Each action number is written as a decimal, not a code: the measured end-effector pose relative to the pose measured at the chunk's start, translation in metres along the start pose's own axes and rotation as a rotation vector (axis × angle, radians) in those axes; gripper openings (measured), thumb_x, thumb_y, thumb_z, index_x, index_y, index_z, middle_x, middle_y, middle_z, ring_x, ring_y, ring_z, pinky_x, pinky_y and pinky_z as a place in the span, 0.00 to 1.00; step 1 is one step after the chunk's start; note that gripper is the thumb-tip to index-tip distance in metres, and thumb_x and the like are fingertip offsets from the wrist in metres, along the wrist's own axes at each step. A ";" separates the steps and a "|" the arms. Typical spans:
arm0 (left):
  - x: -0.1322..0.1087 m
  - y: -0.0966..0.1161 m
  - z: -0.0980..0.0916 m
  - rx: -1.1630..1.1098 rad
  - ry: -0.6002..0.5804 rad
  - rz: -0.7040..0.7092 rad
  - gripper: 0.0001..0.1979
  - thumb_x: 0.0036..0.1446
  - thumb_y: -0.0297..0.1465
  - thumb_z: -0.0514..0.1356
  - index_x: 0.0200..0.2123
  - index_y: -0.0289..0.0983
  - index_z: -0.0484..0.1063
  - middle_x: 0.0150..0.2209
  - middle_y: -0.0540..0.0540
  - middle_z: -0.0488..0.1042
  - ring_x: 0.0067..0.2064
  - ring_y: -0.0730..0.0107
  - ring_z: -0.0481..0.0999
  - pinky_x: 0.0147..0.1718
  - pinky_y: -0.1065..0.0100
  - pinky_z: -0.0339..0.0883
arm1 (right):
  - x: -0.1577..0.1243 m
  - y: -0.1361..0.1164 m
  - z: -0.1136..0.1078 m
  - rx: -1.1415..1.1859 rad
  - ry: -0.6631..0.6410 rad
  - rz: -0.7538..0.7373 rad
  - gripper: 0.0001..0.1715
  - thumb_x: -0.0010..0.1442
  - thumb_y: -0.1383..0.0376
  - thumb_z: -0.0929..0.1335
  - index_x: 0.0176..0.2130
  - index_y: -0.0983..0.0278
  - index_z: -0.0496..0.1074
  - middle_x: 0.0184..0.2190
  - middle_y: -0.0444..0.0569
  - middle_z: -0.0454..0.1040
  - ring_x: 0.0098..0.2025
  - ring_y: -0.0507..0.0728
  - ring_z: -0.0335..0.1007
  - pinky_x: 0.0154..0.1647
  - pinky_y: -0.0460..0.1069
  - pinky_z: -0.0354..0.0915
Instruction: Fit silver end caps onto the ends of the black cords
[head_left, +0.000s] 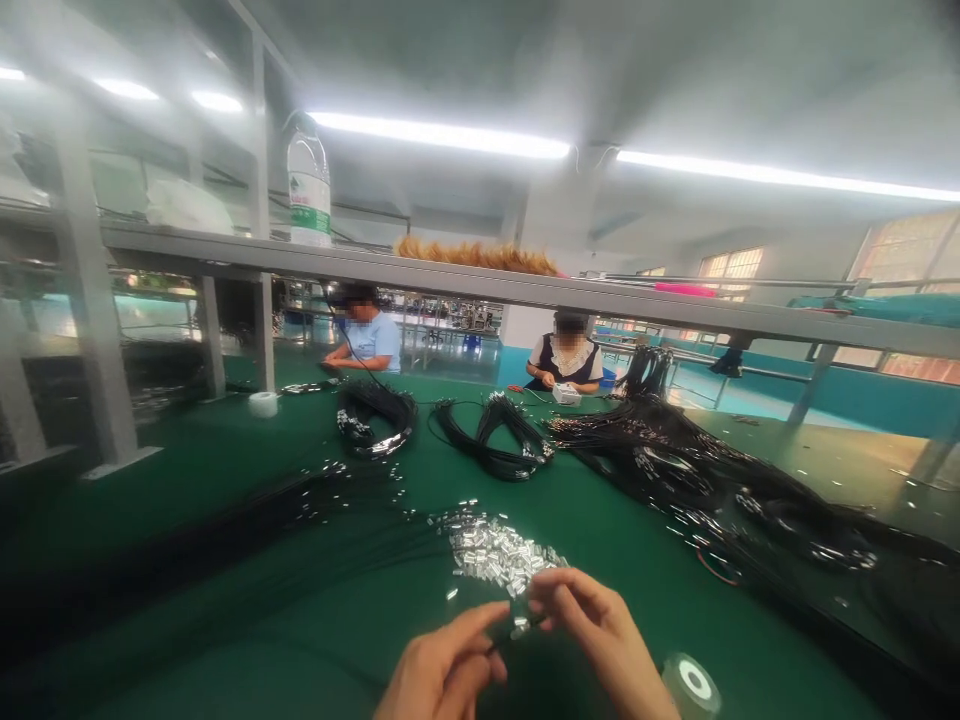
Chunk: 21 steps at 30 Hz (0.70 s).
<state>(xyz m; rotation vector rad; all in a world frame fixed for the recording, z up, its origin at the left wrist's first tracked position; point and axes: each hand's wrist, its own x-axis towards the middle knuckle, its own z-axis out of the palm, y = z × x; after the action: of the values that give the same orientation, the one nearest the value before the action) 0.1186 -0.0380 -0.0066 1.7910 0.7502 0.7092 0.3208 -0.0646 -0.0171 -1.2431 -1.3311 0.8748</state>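
My left hand [450, 665] is closed, its fingers curled round a thin black cable [501, 640] at the bottom middle. Small silver metal sleeves [519, 626] show by the cable in the gap between my hands. My right hand [589, 620] is closed in a pinch just to the right; what lies between its fingertips is too small and blurred to make out. Right beyond my fingers, a loose pile of silver metal sleeves [495, 550] is spread on the green tabletop [330, 640].
Black cable bundles lie at left [187, 545] and right [675, 460]; two coiled bundles [377, 420] [499, 440] sit ahead. A tape roll [694, 682] stands by my right wrist. A shelf [465, 275] with a bottle [308, 190] crosses overhead. Two people [371, 335] [566, 355] sit opposite.
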 end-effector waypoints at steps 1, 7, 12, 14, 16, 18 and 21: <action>0.001 0.002 0.000 -0.032 -0.005 0.005 0.21 0.58 0.33 0.52 0.55 0.41 0.67 0.32 0.49 0.77 0.25 0.74 0.68 0.28 0.74 0.63 | 0.002 0.008 0.000 -0.159 0.031 -0.002 0.13 0.56 0.59 0.65 0.37 0.63 0.75 0.33 0.52 0.76 0.37 0.62 0.71 0.38 0.52 0.64; 0.010 0.011 0.003 0.040 0.054 0.004 0.18 0.55 0.44 0.57 0.30 0.37 0.80 0.23 0.50 0.68 0.27 0.69 0.64 0.27 0.72 0.57 | 0.006 0.037 0.019 -0.681 0.051 0.001 0.15 0.43 0.76 0.62 0.25 0.60 0.73 0.29 0.49 0.70 0.34 0.60 0.66 0.34 0.51 0.58; 0.008 0.005 -0.001 0.053 0.111 -0.054 0.21 0.55 0.45 0.54 0.22 0.35 0.74 0.21 0.52 0.62 0.25 0.71 0.62 0.26 0.72 0.55 | 0.005 0.025 0.014 -0.532 0.083 0.017 0.12 0.56 0.69 0.59 0.31 0.64 0.71 0.25 0.48 0.68 0.29 0.57 0.64 0.29 0.49 0.59; 0.006 0.005 -0.001 0.003 0.139 -0.085 0.19 0.56 0.44 0.53 0.28 0.35 0.74 0.20 0.53 0.64 0.26 0.70 0.64 0.28 0.72 0.56 | 0.003 0.016 0.011 -0.270 0.071 0.034 0.16 0.63 0.60 0.57 0.35 0.65 0.70 0.21 0.44 0.65 0.24 0.54 0.63 0.25 0.46 0.59; 0.006 0.007 -0.001 -0.029 0.133 -0.079 0.21 0.57 0.45 0.51 0.31 0.35 0.74 0.18 0.55 0.62 0.24 0.71 0.63 0.27 0.72 0.56 | 0.000 0.008 0.013 0.117 0.091 0.057 0.20 0.61 0.51 0.62 0.34 0.65 0.70 0.17 0.41 0.62 0.21 0.51 0.59 0.22 0.44 0.57; 0.007 0.008 0.001 -0.030 0.095 -0.058 0.23 0.57 0.46 0.51 0.27 0.34 0.75 0.17 0.56 0.58 0.22 0.73 0.60 0.25 0.73 0.54 | -0.003 0.000 0.017 0.424 0.146 0.082 0.22 0.53 0.48 0.70 0.31 0.65 0.72 0.16 0.40 0.64 0.20 0.49 0.58 0.22 0.42 0.56; 0.010 0.009 0.004 0.025 0.075 -0.061 0.23 0.56 0.45 0.52 0.20 0.35 0.73 0.17 0.54 0.60 0.22 0.74 0.59 0.23 0.74 0.53 | -0.005 -0.009 0.022 0.519 0.208 0.098 0.20 0.46 0.52 0.76 0.30 0.65 0.75 0.17 0.42 0.69 0.21 0.48 0.63 0.24 0.41 0.58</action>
<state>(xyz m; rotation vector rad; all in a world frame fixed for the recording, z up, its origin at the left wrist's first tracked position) 0.1294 -0.0354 0.0016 1.7646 0.8640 0.7328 0.2967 -0.0675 -0.0132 -0.9612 -0.8114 1.0474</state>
